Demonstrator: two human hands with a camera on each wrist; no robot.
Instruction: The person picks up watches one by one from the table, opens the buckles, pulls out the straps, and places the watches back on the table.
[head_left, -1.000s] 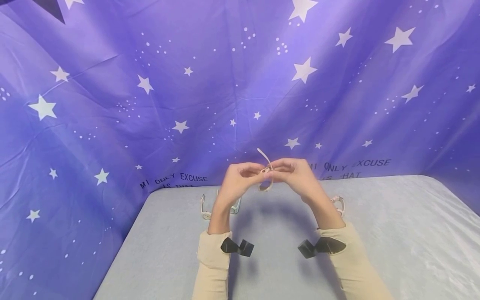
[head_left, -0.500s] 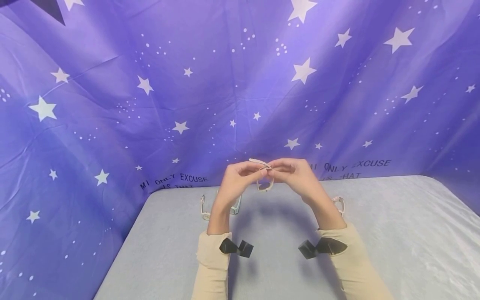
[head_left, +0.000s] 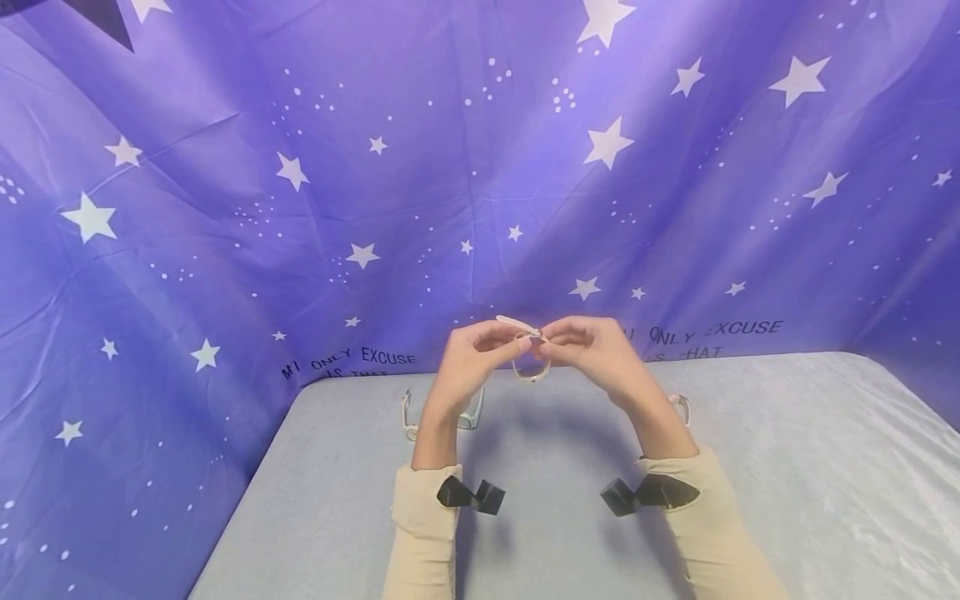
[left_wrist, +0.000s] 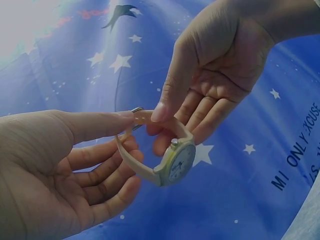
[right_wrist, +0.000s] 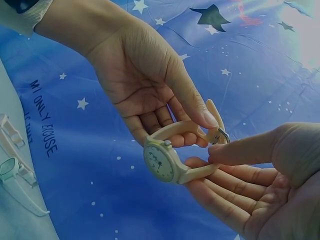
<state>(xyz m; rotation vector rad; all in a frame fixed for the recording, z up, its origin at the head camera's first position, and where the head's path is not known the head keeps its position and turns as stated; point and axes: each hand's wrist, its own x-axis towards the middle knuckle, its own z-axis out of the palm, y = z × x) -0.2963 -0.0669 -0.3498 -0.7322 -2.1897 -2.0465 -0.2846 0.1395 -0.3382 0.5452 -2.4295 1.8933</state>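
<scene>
Both hands hold a wristwatch (right_wrist: pixel 162 162) with a pale peach strap and a round white dial, raised above the far side of the table. My left hand (head_left: pixel 468 362) pinches the strap by the metal buckle (right_wrist: pixel 223 135) between thumb and fingers. My right hand (head_left: pixel 600 354) grips the strap from the other side, its thumb on the band near the buckle. The strap forms a loop, and its loose end points up and left in the head view. In the left wrist view the dial (left_wrist: pixel 182 162) hangs at the bottom right of the loop. Fingertips partly hide the buckle.
On the grey cloth-covered table (head_left: pixel 547 533), light watches lie by the left forearm, one a pale watch (head_left: pixel 410 421), another a mint-green watch (head_left: pixel 472 412). Another watch (head_left: pixel 681 408) is partly behind the right forearm. A purple star-printed curtain (head_left: pixel 480 167) stands behind the table.
The strap's loose end has swung from nearly upright to leaning left over the left fingers. The loop below has turned and shows rounder. Both hands stay almost in place.
</scene>
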